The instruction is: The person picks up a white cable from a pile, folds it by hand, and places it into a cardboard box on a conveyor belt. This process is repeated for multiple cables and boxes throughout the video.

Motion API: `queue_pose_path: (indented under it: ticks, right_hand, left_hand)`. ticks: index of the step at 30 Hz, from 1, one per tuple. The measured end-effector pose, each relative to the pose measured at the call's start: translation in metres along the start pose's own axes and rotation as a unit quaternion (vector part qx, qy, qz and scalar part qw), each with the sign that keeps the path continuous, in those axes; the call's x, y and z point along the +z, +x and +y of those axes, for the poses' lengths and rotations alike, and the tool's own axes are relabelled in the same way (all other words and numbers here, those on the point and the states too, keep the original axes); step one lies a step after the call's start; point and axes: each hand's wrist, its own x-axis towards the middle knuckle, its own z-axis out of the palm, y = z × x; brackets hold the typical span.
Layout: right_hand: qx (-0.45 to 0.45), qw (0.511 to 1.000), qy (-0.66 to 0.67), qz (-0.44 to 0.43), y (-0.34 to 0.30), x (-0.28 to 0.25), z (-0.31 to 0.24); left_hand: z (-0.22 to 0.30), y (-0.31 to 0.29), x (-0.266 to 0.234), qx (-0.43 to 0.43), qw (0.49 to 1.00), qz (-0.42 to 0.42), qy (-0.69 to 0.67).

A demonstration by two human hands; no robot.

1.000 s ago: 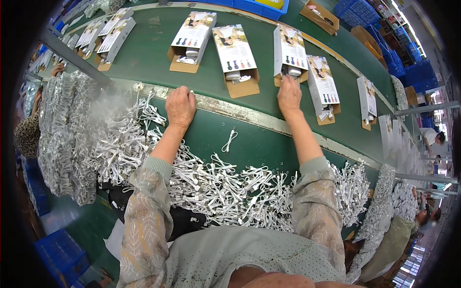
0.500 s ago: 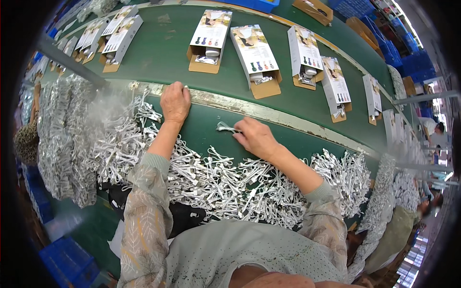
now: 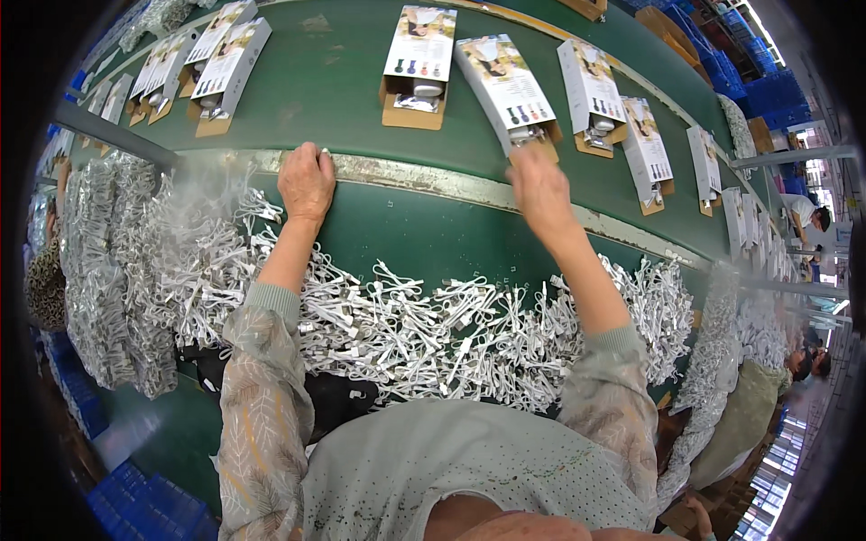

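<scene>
My left hand (image 3: 307,183) rests closed on the worn metal rail along the belt's near edge. A small pale bit shows at its fingertips, too little to name. Beyond the rail my right hand (image 3: 544,194) reaches up to the open end of a white printed box (image 3: 505,83). Its fingers are smeared by motion and overlap the box's lower flap, so whether they hold anything is hidden. Below both hands lies a wide heap of short white cables (image 3: 451,334) on the green table (image 3: 406,230).
More printed boxes lie on the green belt (image 3: 307,81), such as one box (image 3: 419,45) with its brown flap open. Clear bags of cables (image 3: 122,270) hang at left. A metal bar (image 3: 117,135) slants in at upper left. Blue crates (image 3: 149,500) stand lower left.
My right hand has moved up and right from the table, where it held a white cable, to the box's open end. The boxes have shifted in view. My left hand stays on the rail.
</scene>
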Motion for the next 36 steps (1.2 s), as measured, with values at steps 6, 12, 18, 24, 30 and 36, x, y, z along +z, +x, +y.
queue_pose_path:
  ticks: [6, 12, 18, 24, 30, 36]
  right_hand:
    - [-0.042, 0.908, 0.151, -0.389, -0.089, -0.026, -0.044]
    - [0.185, 0.906, 0.293, -0.242, -0.080, -0.038, -0.024]
    - [0.273, 0.765, 0.502, -0.298, -0.065, -0.042, -0.013]
    - [0.181, 0.947, 0.223, -0.141, -0.048, -0.036, -0.004]
    - [0.135, 0.982, 0.091, 0.092, 0.018, -0.001, 0.029]
    - [0.136, 0.979, 0.005, 0.154, 0.064, 0.030, 0.058]
  left_hand:
    - [0.004, 0.001, 0.006, -0.003, 1.000, 0.002, -0.012]
    - [0.005, -0.001, 0.004, -0.007, 1.000, 0.001, -0.012]
    - [0.007, 0.001, 0.004, -0.006, 1.000, 0.007, -0.021]
    - [0.006, 0.001, 0.006, -0.001, 1.000, 0.014, -0.024]
    - [0.003, -0.004, 0.001, 0.002, 1.000, 0.012, -0.017]
    - [0.011, -0.002, 0.006, -0.002, 1.000, 0.007, -0.022]
